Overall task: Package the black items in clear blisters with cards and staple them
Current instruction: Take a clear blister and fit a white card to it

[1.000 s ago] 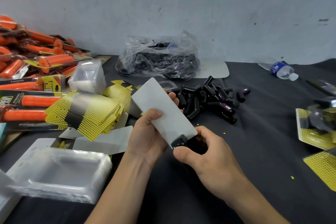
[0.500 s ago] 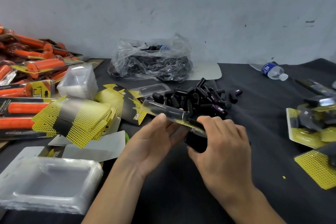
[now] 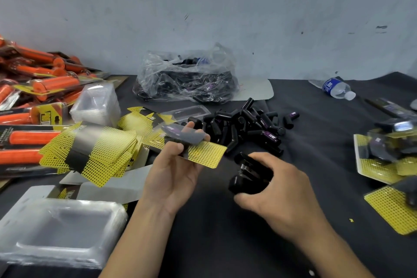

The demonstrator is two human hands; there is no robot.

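Note:
My left hand [image 3: 173, 171] holds a packaged blister [image 3: 191, 142], a yellow dotted card with a clear blister over a black item, face up and roughly level above the table. Just right of it, my right hand [image 3: 277, 196] grips a black stapler [image 3: 248, 175], which now sits apart from the card. Behind both lies a heap of loose black items [image 3: 248, 124]. A fanned stack of yellow cards [image 3: 94, 151] lies to the left. Stacked clear blisters [image 3: 97, 106] stand behind the cards.
A clear plastic bag of black items [image 3: 185, 79] sits by the wall. Orange packaged grips [image 3: 33, 97] pile up at far left. Large clear trays [image 3: 61, 230] lie at near left. Finished packs [image 3: 388, 153] and a water bottle [image 3: 336, 88] sit on the right.
My left hand turned the pack from its white back to its yellow face. My right hand drew the stapler away from the card's edge, down and to the right.

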